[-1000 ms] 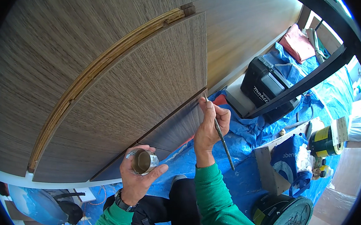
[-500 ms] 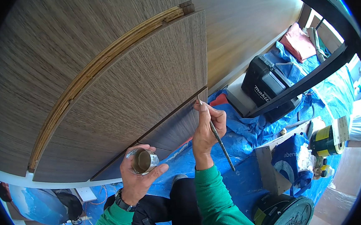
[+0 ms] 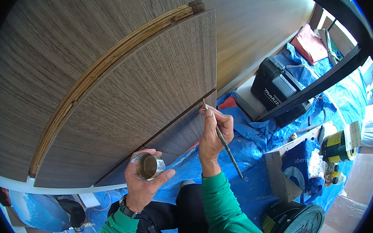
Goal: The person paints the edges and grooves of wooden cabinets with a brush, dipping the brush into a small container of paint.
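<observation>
My right hand (image 3: 213, 133) grips a thin long-handled brush (image 3: 223, 141), its tip touching the dark groove (image 3: 173, 120) between two grey-brown wood veneer panels (image 3: 144, 96). My left hand (image 3: 141, 180) holds a small open metal tin (image 3: 150, 166) tilted toward me, just below the lower panel's edge. Both arms wear green sleeves, and a watch sits on the left wrist. A curved strip of bare plywood edge (image 3: 108, 63) runs across the panels above.
Blue plastic sheeting (image 3: 251, 181) covers the floor. On it stand a black tool case (image 3: 279, 90), a blue bag (image 3: 302, 165), a yellow-labelled can (image 3: 338, 146), a round black tin (image 3: 295, 223) and a pink cloth (image 3: 310, 43). A dark bar (image 3: 323, 80) crosses diagonally.
My right hand has slid the brush down and left along the groove. The left hand with the tin has stayed where it was.
</observation>
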